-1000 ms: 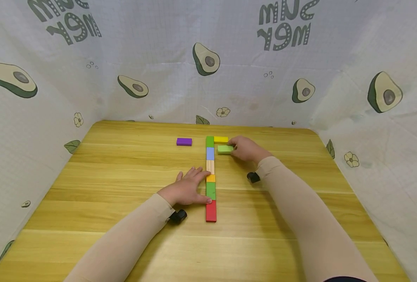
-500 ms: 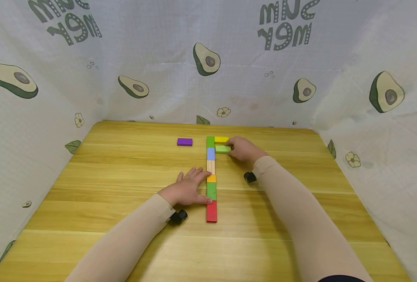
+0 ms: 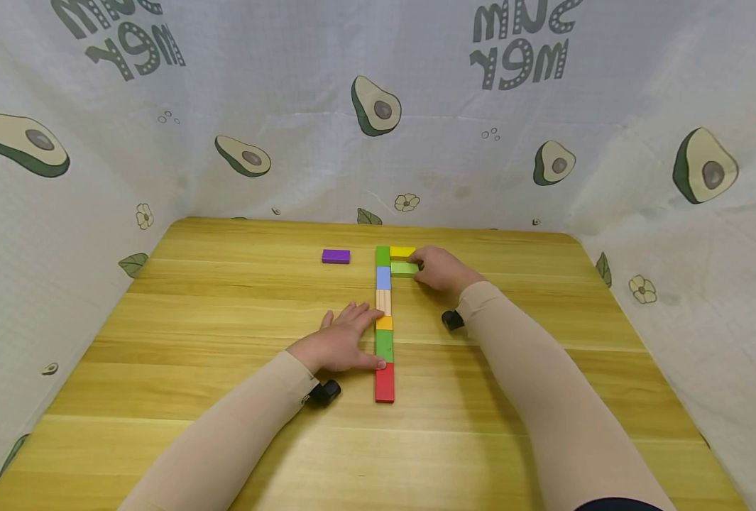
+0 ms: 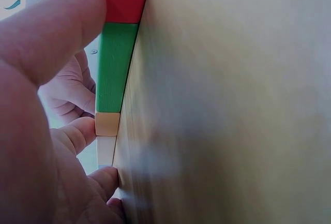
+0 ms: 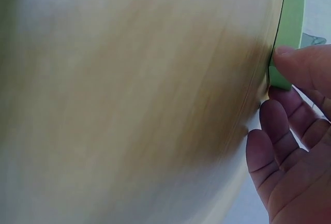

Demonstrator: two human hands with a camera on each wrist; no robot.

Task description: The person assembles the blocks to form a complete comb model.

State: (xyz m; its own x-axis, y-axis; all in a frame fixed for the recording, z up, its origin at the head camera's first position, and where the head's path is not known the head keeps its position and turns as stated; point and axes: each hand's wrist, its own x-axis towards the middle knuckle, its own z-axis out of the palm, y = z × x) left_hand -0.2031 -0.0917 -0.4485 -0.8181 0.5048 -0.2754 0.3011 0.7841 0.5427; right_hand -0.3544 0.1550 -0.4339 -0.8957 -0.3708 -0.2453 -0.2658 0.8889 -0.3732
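Observation:
Several coloured blocks lie end to end in a straight column: a red block, a green block, an orange block, a bare-wood block, a blue block and another green block at the far end. My left hand is spread beside the column, thumb touching near the red-green joint and a fingertip at the orange block. My right hand pinches the outer end of a light green block. That block lies against the column's right side, just in front of a yellow block.
A purple block lies apart, left of the column's far end. The wooden table meets an avocado-print curtain at its back and sides. Each wrist wears a small black camera.
My right hand slid the light green block left until it met the column, then stayed there. My left hand has kept its place by the column.

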